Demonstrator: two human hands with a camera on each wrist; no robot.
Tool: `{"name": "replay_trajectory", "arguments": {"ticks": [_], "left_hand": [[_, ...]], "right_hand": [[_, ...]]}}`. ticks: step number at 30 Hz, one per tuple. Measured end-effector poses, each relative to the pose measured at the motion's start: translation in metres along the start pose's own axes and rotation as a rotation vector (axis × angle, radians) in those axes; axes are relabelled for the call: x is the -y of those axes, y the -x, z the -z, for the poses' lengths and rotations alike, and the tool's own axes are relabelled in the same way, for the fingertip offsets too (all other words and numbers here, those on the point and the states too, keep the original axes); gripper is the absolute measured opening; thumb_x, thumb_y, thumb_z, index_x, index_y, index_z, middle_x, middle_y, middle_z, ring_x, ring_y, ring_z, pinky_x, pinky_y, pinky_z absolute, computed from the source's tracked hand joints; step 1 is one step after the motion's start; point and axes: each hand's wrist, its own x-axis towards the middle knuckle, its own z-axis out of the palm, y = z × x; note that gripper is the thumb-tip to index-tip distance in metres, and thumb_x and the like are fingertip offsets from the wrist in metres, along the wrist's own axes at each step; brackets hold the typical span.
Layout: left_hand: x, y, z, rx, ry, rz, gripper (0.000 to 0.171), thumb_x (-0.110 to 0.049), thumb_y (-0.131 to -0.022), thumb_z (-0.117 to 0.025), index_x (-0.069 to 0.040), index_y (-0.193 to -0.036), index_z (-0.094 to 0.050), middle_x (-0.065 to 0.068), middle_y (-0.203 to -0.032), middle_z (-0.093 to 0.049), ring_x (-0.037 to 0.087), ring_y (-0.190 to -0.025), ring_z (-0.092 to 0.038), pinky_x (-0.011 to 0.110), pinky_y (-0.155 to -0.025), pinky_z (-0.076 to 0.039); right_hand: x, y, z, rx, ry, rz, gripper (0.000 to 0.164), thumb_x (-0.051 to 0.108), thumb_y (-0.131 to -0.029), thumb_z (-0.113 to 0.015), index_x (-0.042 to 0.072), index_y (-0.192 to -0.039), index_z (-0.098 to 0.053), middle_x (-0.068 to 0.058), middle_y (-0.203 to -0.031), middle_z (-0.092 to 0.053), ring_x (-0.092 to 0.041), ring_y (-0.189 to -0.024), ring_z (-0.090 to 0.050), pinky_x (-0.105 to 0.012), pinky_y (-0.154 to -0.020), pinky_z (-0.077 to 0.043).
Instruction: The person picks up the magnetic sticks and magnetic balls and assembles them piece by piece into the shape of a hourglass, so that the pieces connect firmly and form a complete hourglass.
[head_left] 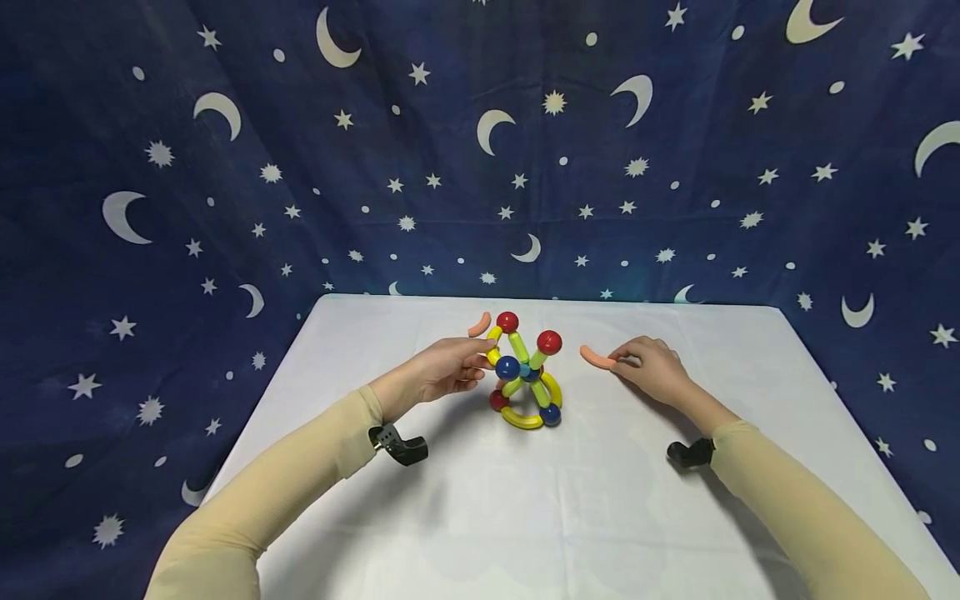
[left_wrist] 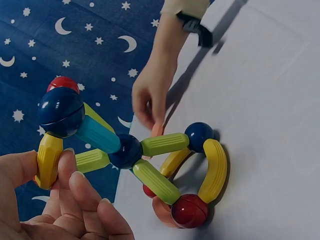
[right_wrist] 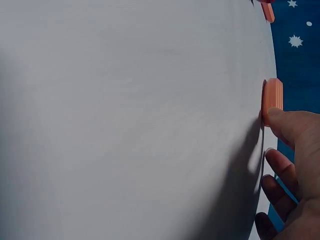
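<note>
In the head view, a model of magnetic sticks and balls stands on the table, with a dark blue middle ball (left_wrist: 125,151) joining light green straight sticks and a short turquoise one. My left hand (head_left: 446,368) pinches a curved yellow stick (left_wrist: 48,162) at the model's upper left side, below a large blue ball (left_wrist: 61,112). Red balls (head_left: 550,342) cap the top. Curved yellow sticks (left_wrist: 215,170) and a curved orange one (left_wrist: 162,212) lie around the base. To the right, my right hand (head_left: 654,371) pinches one end of a loose curved orange stick (right_wrist: 274,95) between thumb and fingers.
Another curved orange stick (head_left: 480,324) lies behind the left hand, near the table's back. The table has a white cover (head_left: 525,517). A dark blue cloth (head_left: 450,150) with moons and stars hangs behind it and along the sides.
</note>
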Motion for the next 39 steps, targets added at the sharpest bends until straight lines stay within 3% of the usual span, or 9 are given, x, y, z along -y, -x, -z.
{"name": "replay_trajectory", "arguments": {"ticks": [7,13,20,24,30,39], "left_hand": [[0.000,0.001,0.000,-0.002,-0.012,-0.005,0.030,-0.034,-0.099,-0.068,-0.008,-0.114,-0.066,-0.001,-0.082,-0.069,0.012,-0.069,-0.058,0.026,-0.069,-0.049],[0.000,0.002,0.001,0.000,-0.022,0.000,0.030,-0.035,-0.099,-0.068,-0.008,-0.112,-0.066,-0.001,-0.083,-0.068,0.012,-0.069,-0.058,0.025,-0.069,-0.050],[0.000,0.001,0.000,0.003,-0.021,-0.005,0.030,-0.035,-0.099,-0.068,-0.008,-0.112,-0.066,0.000,-0.084,-0.068,0.011,-0.069,-0.058,0.025,-0.068,-0.050],[0.000,0.000,0.000,0.003,-0.014,-0.005,0.030,-0.034,-0.099,-0.067,-0.008,-0.112,-0.066,0.001,-0.086,-0.069,0.011,-0.069,-0.058,0.025,-0.069,-0.050],[0.001,0.001,0.002,0.004,-0.005,-0.006,0.030,-0.035,-0.099,-0.069,-0.008,-0.112,-0.066,0.002,-0.088,-0.069,0.012,-0.069,-0.059,0.025,-0.069,-0.050],[0.000,0.002,0.000,0.005,-0.005,-0.006,0.030,-0.035,-0.098,-0.069,-0.008,-0.110,-0.067,0.002,-0.088,-0.069,0.012,-0.070,-0.059,0.025,-0.069,-0.050]], "right_hand": [[-0.011,0.046,0.008,-0.029,-0.002,0.054,0.020,0.034,-0.096,-0.074,0.021,-0.110,-0.077,-0.010,-0.124,-0.064,-0.036,-0.116,-0.051,-0.060,-0.093,-0.036],[-0.014,0.069,0.009,-0.014,-0.010,0.058,0.015,0.035,-0.095,-0.075,0.025,-0.105,-0.077,-0.009,-0.124,-0.064,-0.035,-0.117,-0.051,-0.058,-0.093,-0.035],[-0.010,0.070,0.005,-0.046,-0.009,0.090,0.032,0.036,-0.090,-0.080,0.019,-0.116,-0.073,-0.010,-0.126,-0.062,-0.035,-0.117,-0.053,-0.058,-0.092,-0.038],[-0.004,0.069,0.003,-0.051,-0.004,0.077,0.028,0.033,-0.088,-0.082,0.018,-0.110,-0.072,-0.012,-0.126,-0.062,-0.037,-0.116,-0.052,-0.059,-0.092,-0.039],[0.000,0.068,0.000,-0.075,-0.030,0.062,0.024,0.037,-0.092,-0.077,0.017,-0.106,-0.074,-0.011,-0.124,-0.065,-0.036,-0.115,-0.052,-0.058,-0.093,-0.040],[-0.003,0.070,0.000,-0.108,-0.033,0.051,0.043,0.043,-0.100,-0.066,0.004,-0.116,-0.077,-0.014,-0.121,-0.067,-0.039,-0.118,-0.053,-0.058,-0.096,-0.042]]}}
